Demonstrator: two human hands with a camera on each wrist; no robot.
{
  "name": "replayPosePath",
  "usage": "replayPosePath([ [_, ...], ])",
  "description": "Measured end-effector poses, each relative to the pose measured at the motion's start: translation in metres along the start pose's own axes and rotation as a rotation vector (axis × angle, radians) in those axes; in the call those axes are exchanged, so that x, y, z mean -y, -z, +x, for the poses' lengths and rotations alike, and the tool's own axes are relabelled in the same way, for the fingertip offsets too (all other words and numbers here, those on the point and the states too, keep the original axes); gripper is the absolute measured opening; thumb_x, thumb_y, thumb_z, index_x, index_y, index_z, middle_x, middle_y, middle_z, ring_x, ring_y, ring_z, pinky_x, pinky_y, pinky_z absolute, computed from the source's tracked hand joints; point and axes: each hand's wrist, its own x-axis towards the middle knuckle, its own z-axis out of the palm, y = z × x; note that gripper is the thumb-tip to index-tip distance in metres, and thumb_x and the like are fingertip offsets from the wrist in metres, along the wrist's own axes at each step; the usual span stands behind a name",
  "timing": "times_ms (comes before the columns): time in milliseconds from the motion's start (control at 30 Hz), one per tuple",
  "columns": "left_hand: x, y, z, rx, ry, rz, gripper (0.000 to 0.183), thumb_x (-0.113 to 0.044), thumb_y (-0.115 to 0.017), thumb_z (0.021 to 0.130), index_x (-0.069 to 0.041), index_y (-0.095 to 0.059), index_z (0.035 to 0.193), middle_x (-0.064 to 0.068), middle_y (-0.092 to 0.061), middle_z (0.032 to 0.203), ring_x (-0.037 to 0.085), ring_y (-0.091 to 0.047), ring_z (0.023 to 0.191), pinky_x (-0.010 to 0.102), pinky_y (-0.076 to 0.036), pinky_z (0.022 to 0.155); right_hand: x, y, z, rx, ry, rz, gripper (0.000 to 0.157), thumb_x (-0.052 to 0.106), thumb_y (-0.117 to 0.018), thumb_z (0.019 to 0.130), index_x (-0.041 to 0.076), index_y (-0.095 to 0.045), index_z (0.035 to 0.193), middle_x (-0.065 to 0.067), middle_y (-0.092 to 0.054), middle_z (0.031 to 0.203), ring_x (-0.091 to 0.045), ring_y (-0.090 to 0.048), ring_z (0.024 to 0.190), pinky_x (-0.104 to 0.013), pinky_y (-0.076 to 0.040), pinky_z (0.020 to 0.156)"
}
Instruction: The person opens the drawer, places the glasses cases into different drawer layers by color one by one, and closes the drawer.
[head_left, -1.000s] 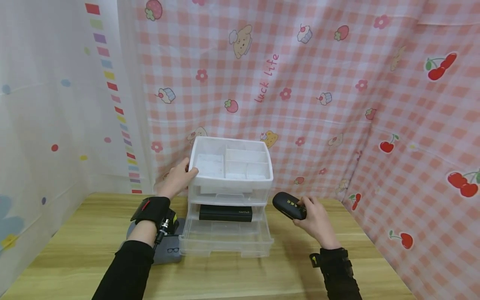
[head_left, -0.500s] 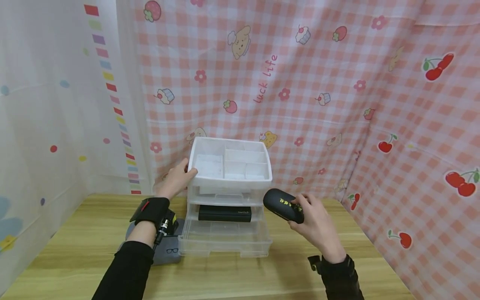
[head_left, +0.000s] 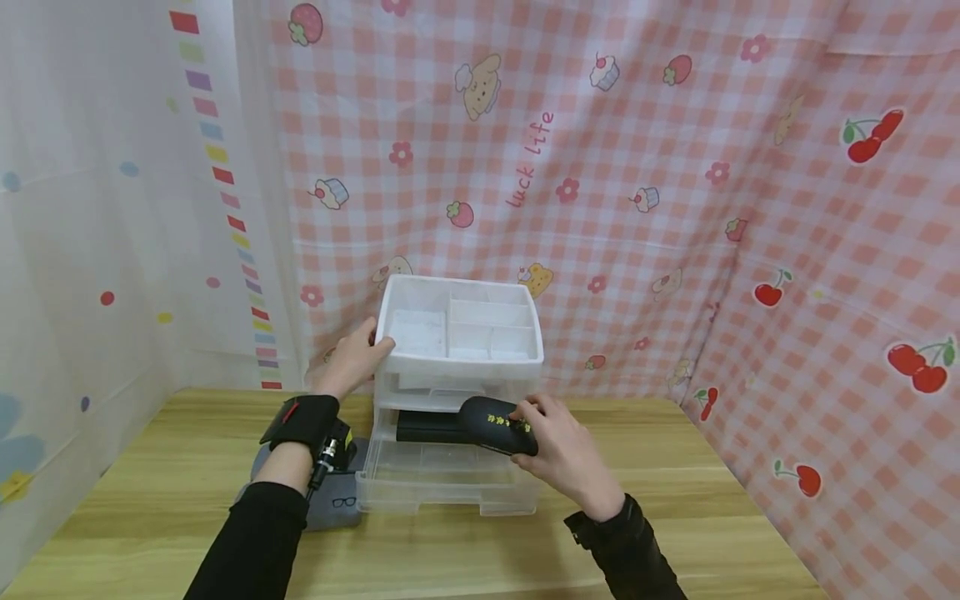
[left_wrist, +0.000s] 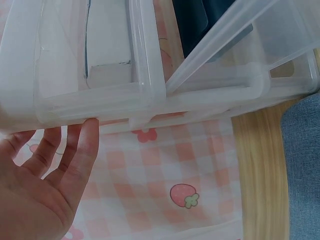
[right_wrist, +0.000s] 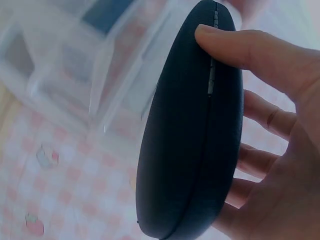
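Observation:
A white and clear plastic drawer organizer (head_left: 459,367) stands on the table with its lower drawer (head_left: 442,492) pulled out. In that drawer, towards the back, lies a black box (head_left: 426,427), partly covered by the case. My left hand (head_left: 349,360) holds the organizer's upper left side, thumb at the top rim; in the left wrist view its fingertips (left_wrist: 90,131) meet the plastic wall. My right hand (head_left: 564,450) grips a black hard glasses case (head_left: 491,425) with yellow lettering, above the right part of the open drawer. The right wrist view shows its hinge, thumb and fingers on opposite sides.
A grey-blue fabric pouch (head_left: 330,504) with a glasses print lies left of the organizer, partly under my left wrist. The organizer's top tray (head_left: 420,329) has divided compartments. Checked curtains (head_left: 637,292) stand behind and to the right of the wooden table (head_left: 675,533).
My right hand has carried the glasses case leftward from beside the organizer to over the open drawer, covering part of the black box. My left hand stays in place.

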Motion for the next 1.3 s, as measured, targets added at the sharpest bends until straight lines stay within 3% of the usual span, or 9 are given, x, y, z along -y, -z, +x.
replayPosePath([
  [300, 0.001, -0.001, 0.002, -0.001, -0.001, 0.001, 0.025, -0.027, -0.039, 0.095, -0.006, -0.043, 0.107, 0.017, -0.052, 0.109, 0.027, -0.052, 0.091, 0.030, -0.048, 0.066, 0.019, -0.028, 0.016, 0.123, 0.142, -0.007, 0.042, 0.017, -0.085, 0.067, 0.013, -0.060, 0.100, -0.005, -0.057, 0.104, -0.022, -0.056, 0.092, -0.035, -0.051, 0.071],
  [567, 0.002, -0.001, 0.002, 0.002, 0.004, -0.008, 0.027, -0.028, -0.040, 0.095, -0.006, -0.043, 0.111, 0.017, -0.053, 0.117, 0.029, -0.053, 0.096, 0.031, -0.049, 0.068, 0.028, -0.046, 0.026, 0.243, 0.195, -0.032, 0.041, 0.021, -0.086, 0.067, 0.015, -0.060, 0.099, -0.003, -0.059, 0.102, -0.020, -0.060, 0.090, -0.031, -0.051, 0.069],
  [933, 0.003, -0.002, 0.003, 0.014, -0.001, -0.012, 0.026, -0.030, -0.040, 0.094, -0.007, -0.042, 0.107, 0.015, -0.052, 0.110, 0.027, -0.051, 0.090, 0.029, -0.045, 0.067, 0.027, -0.061, 0.035, 0.353, 0.194, 0.079, 0.039, 0.017, -0.084, 0.070, 0.012, -0.061, 0.102, -0.004, -0.060, 0.106, -0.013, -0.059, 0.086, -0.025, -0.050, 0.076],
  [1300, 0.004, -0.002, 0.003, 0.016, 0.010, -0.030, 0.032, -0.028, -0.040, 0.095, -0.006, -0.043, 0.117, 0.017, -0.051, 0.124, 0.030, -0.052, 0.101, 0.034, -0.051, 0.073, 0.028, -0.066, 0.036, 0.373, 0.166, 0.077, 0.041, 0.019, -0.084, 0.070, 0.012, -0.060, 0.103, -0.004, -0.060, 0.106, -0.012, -0.059, 0.088, -0.025, -0.051, 0.077],
])
